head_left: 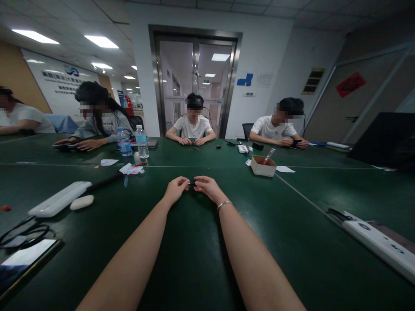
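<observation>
Both my arms reach forward over the dark green table point(194, 242). Between my fingertips is a small black object point(192, 182), too small to name. My left hand point(177, 189) pinches its left end, thumb and fingers together. From the other side my right hand point(207, 186), below a silver bracelet point(224, 204), grips the right end. The fingers cover much of the object, and its shape is hard to make out.
To the left lie a white device point(61, 199), a white oval case point(82, 202), cables and a phone point(29, 263). Two water bottles point(142, 142) stand farther back. A small box point(263, 166) and a white power strip point(379, 242) are on the right. Several people sit around the table.
</observation>
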Action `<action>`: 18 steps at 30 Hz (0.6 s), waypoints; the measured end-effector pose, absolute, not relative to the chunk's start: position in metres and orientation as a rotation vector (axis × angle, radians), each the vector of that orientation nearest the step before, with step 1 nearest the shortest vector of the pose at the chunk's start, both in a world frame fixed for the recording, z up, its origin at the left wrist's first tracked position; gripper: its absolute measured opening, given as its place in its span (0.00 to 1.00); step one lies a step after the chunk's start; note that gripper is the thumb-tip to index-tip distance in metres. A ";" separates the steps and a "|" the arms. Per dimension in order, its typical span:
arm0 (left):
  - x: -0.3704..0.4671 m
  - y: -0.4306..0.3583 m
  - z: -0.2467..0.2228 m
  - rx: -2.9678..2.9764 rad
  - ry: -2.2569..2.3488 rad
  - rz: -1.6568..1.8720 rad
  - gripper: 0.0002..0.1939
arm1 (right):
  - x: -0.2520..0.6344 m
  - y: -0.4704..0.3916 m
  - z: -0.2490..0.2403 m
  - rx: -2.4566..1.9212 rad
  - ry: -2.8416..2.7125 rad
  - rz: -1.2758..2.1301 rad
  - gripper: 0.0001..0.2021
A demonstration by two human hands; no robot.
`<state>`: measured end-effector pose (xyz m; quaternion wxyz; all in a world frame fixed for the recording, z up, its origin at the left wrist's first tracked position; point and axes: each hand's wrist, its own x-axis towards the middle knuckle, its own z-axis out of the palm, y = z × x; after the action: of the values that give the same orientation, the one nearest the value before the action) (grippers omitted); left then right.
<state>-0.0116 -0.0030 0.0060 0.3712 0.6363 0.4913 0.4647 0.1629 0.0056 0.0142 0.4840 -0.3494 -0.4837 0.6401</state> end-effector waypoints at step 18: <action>-0.014 -0.004 0.007 1.620 1.361 1.160 0.19 | 0.162 0.004 0.016 -0.796 -1.169 1.634 0.10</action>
<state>-0.0139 -0.0043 0.0073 0.3563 0.6272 0.5271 0.4493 0.1622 0.0038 0.0164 0.4709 -0.3249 -0.4773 0.6670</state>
